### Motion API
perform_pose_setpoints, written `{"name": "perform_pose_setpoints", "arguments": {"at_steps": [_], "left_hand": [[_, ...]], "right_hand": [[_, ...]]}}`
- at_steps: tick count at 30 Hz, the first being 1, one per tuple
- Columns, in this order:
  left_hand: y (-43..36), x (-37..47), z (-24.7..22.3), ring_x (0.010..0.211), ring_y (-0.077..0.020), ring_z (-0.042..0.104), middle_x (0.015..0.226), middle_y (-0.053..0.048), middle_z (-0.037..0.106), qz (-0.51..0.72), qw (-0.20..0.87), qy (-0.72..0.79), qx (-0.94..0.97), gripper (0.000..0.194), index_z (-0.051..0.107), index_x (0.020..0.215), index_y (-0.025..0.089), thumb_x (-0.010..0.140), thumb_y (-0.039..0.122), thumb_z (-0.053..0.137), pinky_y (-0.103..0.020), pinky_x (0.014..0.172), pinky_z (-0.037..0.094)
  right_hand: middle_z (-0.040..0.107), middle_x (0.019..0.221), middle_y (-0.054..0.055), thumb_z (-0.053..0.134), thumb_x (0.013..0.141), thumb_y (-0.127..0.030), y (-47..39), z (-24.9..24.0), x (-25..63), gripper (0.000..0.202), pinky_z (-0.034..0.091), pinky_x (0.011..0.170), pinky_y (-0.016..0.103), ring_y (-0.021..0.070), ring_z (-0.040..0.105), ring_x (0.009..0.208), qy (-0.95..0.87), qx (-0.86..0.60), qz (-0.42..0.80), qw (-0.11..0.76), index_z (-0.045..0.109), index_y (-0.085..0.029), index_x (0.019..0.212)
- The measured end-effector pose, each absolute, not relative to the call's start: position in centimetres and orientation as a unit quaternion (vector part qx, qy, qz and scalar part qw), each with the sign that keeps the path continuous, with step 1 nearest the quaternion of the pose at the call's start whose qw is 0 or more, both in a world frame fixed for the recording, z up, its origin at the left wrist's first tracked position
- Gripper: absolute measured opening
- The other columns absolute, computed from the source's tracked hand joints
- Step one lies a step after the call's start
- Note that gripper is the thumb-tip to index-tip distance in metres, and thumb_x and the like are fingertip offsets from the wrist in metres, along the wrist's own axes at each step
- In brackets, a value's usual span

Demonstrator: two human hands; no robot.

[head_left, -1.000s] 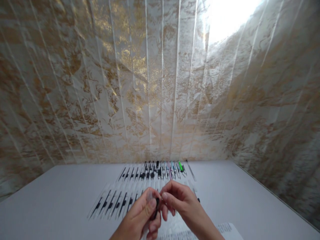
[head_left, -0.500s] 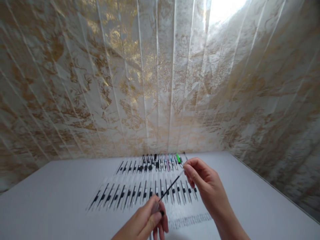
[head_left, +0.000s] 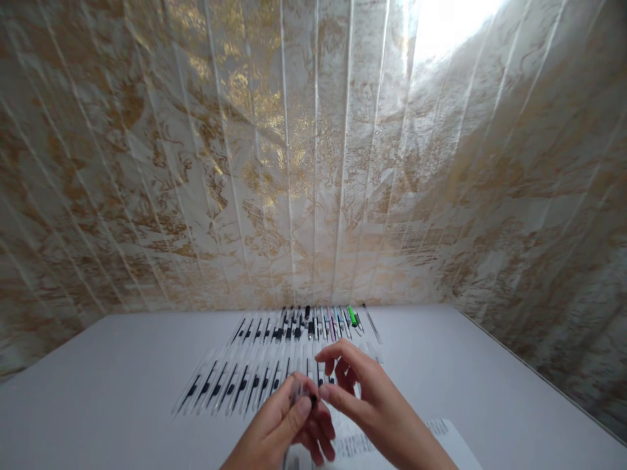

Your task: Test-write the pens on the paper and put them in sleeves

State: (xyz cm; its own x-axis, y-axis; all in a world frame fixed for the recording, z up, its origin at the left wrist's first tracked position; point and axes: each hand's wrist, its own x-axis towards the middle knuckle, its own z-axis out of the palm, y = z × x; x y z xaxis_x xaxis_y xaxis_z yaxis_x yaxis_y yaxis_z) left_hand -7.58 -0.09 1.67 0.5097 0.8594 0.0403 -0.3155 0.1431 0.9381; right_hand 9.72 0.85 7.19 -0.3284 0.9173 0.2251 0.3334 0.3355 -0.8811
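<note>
My left hand [head_left: 279,421] is closed round a pen [head_left: 296,391] with a clear barrel and a black part that shows by the thumb; its lower end juts out below the palm. Close beside it on the right hovers my right hand [head_left: 367,385], thumb and forefinger apart, with nothing visible between them. I cannot see the dark refill; the fingers may hide it. Just beyond both hands lies a row of clear pens [head_left: 230,390] with black grips and dark refills, partly covered by the hands.
Farther back lies a second row of pens [head_left: 259,331], some with coloured parts, including a bright green pen [head_left: 353,316]. A printed sheet [head_left: 443,431] lies under my right forearm on the white table [head_left: 122,378]. A gold-patterned sheet [head_left: 313,163] rises behind.
My right hand has let go of the dark refill and moved left and down toward my left hand. The refill no longer sticks out of the left hand. More of the printed sheet shows.
</note>
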Motion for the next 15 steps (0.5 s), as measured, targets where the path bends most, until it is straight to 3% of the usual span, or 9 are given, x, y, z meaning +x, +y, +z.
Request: {"name": "perform_pose_setpoints", "arguments": {"at_steps": [4,15], "left_hand": [[-0.2,-7.5,2.3,0.074,-0.0195,0.07,0.078,-0.005,0.07,0.438,0.709,0.263,0.486,0.035,0.053,0.092,0.018,0.089,0.052,0.057,-0.03,0.066,0.05],[-1.0,-7.4,3.6,0.085,-0.0224,0.07,0.091,-0.01,0.071,0.419,0.745,0.239,0.461,0.043,0.058,0.105,0.014,0.089,0.054,0.057,-0.029,0.068,0.049]], "right_hand": [[0.052,0.081,-0.003,0.064,0.075,-0.004,0.8,6.8,9.2,0.02,0.041,0.068,0.025,0.0129,0.049,0.072,-0.752,-0.426,0.341,0.371,0.061,-0.021,0.085],[0.058,0.085,0.0,0.06,0.086,-0.014,0.4,7.3,9.1,0.009,0.044,0.07,0.025,0.0145,0.055,0.078,-0.761,-0.354,0.341,0.424,0.061,-0.021,0.081]]}}
